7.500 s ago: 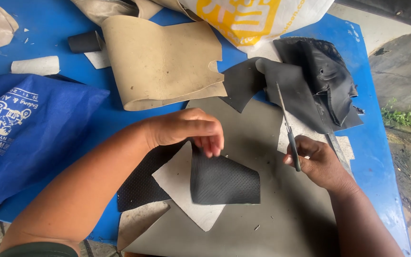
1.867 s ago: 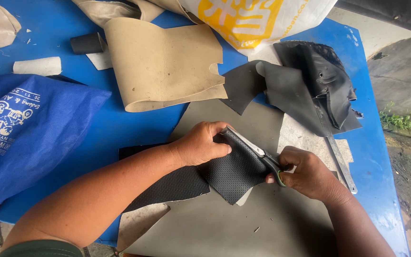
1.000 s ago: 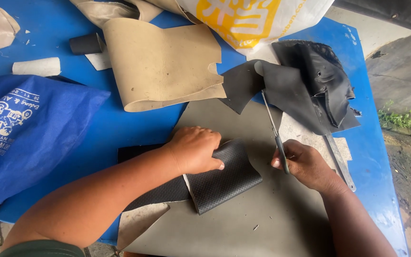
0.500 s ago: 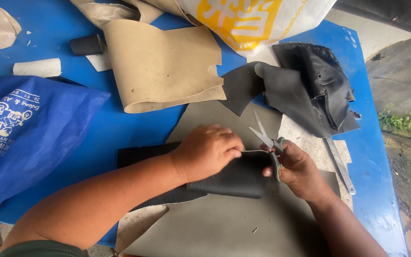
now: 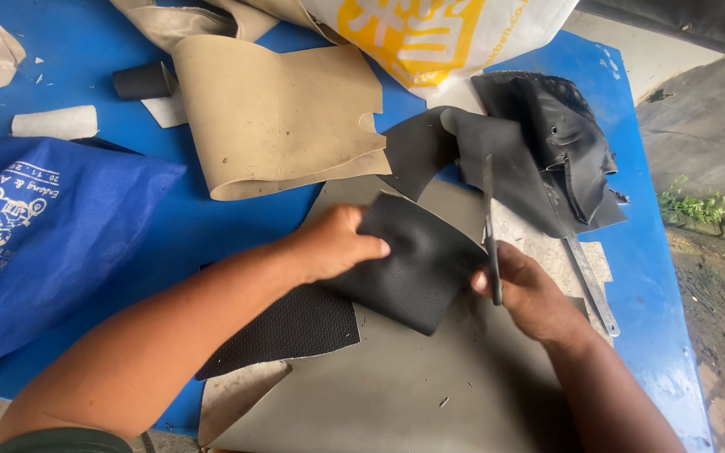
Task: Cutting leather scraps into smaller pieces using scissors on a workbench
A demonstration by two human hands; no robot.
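Left hand [image 5: 333, 245] pinches the folded black textured leather piece [image 5: 417, 260]; right hand [image 5: 530, 294] clasps slim metal scissors [image 5: 489, 226], blades upright, on grey sheet [image 5: 396, 386].

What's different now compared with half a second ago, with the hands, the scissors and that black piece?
The right hand has swung the scissors away from the black textured piece, so the blades now point up and away, shut. The left hand has lifted and turned the piece, which it still grips at the edge. The tan leather sheet, blue bag and black scraps have not moved.
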